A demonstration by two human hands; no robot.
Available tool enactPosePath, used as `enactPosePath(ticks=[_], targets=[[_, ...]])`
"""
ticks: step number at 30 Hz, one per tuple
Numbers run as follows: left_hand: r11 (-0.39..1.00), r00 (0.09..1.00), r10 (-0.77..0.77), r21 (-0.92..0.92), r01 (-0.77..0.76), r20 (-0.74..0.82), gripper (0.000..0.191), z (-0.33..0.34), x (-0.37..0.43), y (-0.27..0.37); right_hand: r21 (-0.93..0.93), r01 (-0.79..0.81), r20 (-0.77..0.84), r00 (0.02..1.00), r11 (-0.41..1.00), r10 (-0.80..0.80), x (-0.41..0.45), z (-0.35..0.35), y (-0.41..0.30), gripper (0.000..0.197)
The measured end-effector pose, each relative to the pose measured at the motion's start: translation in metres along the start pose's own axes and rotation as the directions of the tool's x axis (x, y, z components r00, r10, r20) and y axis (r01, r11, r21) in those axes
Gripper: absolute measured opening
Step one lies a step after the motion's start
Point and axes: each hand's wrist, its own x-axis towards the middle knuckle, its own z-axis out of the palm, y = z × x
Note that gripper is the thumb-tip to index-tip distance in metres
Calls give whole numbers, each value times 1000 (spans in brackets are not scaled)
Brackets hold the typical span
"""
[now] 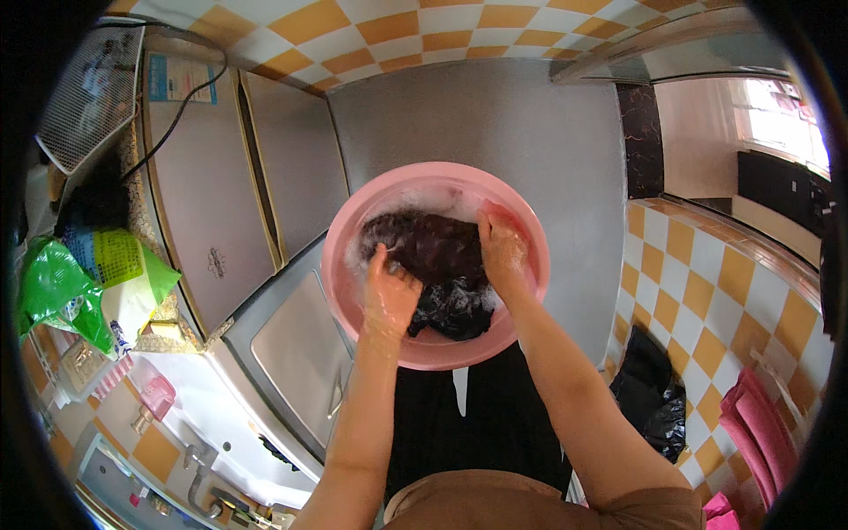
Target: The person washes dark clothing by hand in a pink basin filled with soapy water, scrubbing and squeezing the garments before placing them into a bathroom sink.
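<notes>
Before me is a round pink plastic basin (334, 265) holding sudsy water and dark wet cloth (430, 242). A black part of the cloth (460, 321) lies nearest to me in the basin. My left hand (392, 288) is at the left edge of the cloth, thumb raised and fingers curled towards it; whether they grip it is unclear. At the right inside the basin, my right hand (501, 248) touches the cloth's right side, its fingertips beside a red item (507, 215) in the foam. What its fingers hold is hidden.
A white sink (225, 397) with a metal faucet (199, 470) is at lower left. Green packages (59, 285) and a white mesh basket (93, 93) stand on the left counter above cabinets (205, 192). A black plastic bag (652, 391) and pink towels (758, 430) hang by the right tiled wall.
</notes>
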Motion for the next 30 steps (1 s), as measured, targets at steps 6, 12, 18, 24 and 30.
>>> enactPosePath(ticks=[6, 12, 18, 24, 30], targets=[[383, 976, 153, 920, 87, -156, 62, -52, 107, -23, 92, -103, 241, 967, 990, 79, -15, -30, -20, 51], [-837, 971, 239, 511, 195, 22, 27, -126, 175, -44, 63, -233, 669, 731, 970, 132, 1, 36, -6, 53], [621, 928, 86, 748, 234, -362, 39, -38, 107, -20, 356, -238, 518, 855, 904, 20, 16, -10, -10, 47], [948, 985, -132, 306, 93, 108, 58, 1, 29, -11, 689, 87, 146, 956, 720, -255, -41, -134, -85, 26], [991, 921, -133, 59, 120, 365, 43, -58, 21, -20, 682, 209, 25, 951, 701, -308, -57, -136, -116, 26]])
